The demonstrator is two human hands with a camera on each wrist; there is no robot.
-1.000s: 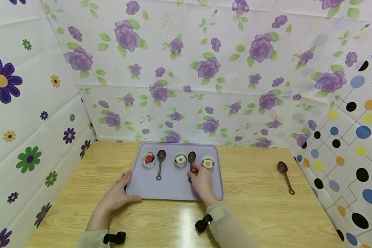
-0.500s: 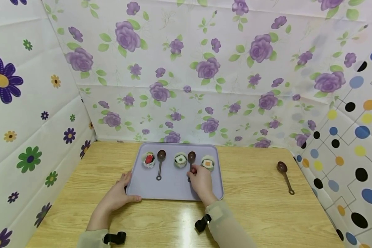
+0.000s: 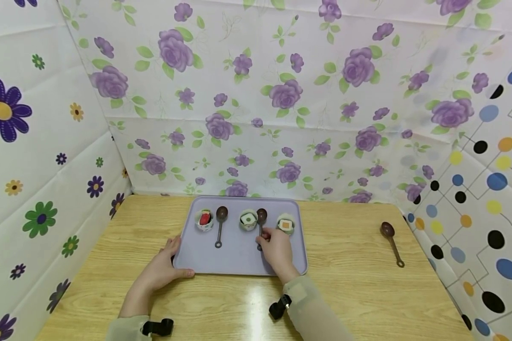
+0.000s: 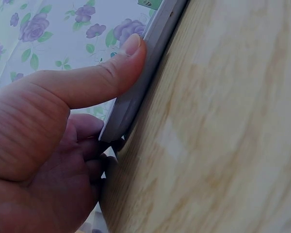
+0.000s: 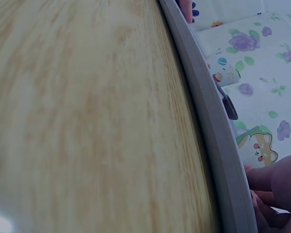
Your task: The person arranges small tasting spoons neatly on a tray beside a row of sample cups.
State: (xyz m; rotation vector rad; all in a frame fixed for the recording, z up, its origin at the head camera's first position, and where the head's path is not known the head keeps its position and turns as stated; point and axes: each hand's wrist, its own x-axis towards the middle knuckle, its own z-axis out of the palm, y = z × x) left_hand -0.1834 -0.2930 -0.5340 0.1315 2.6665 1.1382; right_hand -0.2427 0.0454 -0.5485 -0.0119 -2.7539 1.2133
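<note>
A pale purple tray lies on the wooden table with cups and spoons on it. My left hand holds its front left corner, thumb along the front edge and fingers by the left side; the left wrist view shows that thumb against the rim. With my right hand I pinch the handle of a brown spoon, its bowl pointing away, just right of the middle cup. Fingers hide part of the handle. Another brown spoon lies beside the left cup, which holds something red.
Right of my right hand stands a third cup with a white and orange square piece. A third brown spoon lies on the table far right. Flowered cloth hangs behind the table, with patterned cloths at both sides.
The spoon in my right hand has shifted slightly left, closer to the middle cup. My left hand has stayed at the tray's corner.
</note>
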